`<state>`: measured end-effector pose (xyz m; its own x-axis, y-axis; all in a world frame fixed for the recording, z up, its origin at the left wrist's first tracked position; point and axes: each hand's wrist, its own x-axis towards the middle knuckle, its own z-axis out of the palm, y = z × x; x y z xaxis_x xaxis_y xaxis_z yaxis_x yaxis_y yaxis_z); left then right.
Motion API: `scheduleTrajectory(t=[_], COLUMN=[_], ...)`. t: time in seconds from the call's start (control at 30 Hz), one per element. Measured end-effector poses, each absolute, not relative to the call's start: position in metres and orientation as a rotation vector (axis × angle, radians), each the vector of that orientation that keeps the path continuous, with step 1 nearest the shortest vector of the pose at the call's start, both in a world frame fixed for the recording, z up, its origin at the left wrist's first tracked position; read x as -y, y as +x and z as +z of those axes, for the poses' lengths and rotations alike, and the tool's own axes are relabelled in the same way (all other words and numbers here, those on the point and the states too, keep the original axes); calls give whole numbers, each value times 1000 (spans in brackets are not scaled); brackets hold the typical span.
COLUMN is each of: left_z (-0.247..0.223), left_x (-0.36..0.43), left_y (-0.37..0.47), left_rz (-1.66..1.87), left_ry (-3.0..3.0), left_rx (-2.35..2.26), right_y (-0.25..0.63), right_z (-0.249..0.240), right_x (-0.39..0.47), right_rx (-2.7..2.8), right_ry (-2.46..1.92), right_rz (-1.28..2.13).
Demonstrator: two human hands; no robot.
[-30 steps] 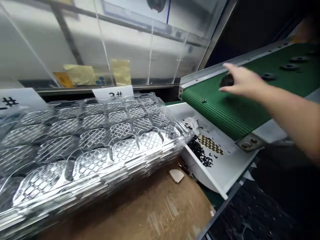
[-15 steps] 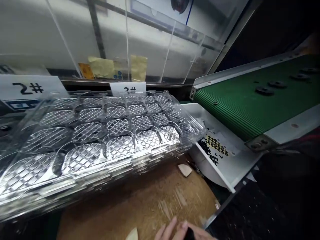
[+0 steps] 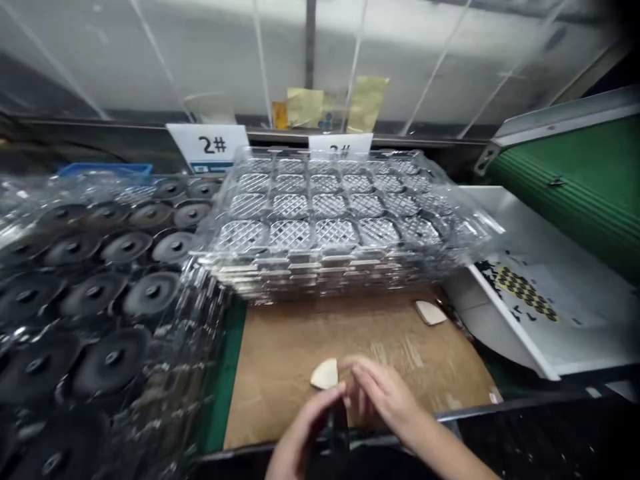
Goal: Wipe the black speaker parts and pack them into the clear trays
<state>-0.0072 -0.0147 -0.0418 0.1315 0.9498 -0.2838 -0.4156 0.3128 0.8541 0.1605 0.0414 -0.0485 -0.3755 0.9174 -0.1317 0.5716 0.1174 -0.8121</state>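
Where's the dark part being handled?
In the head view, the dark part is bottom centre, between the left hand and right hand, below the nearer white wedge.

Dark item [image 3: 338,427], mostly hidden between left hand [image 3: 305,427] and right hand [image 3: 383,393]; we cannot tell its shape. Green conveyor [image 3: 575,193], cut off at right. Right-side label card [image 3: 341,145], base hidden behind clear trays [image 3: 325,259]. Black pieces [image 3: 487,268], too small for us to identify.

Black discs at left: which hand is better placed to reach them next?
Probably the left hand: it is nearer the black discs. The right hand sits farther across, beyond the dark part between the hands.
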Motion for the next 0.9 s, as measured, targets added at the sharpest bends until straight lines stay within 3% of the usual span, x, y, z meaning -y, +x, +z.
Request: scheduleTrajectory(t=[0.23,0.5,0.7,0.9], left_z=[-40,-21,-12,-3], left_x=[27,24,18,19], left_y=[-32,-34,-15,8], left_rz=[1356,1242,1181,1113], left_ry=[43,27,94,85], left_rx=[-712,-652,-695,-775], right_y=[132,161,173,136], right_z=[-95,-74,-23,44], right_x=[-22,1,-11,-10], right_rx=[2083,2027,1850,1973], right_ry=[-1319,-1397,-1514,-1030], right_rz=[1041,1064,963,763])
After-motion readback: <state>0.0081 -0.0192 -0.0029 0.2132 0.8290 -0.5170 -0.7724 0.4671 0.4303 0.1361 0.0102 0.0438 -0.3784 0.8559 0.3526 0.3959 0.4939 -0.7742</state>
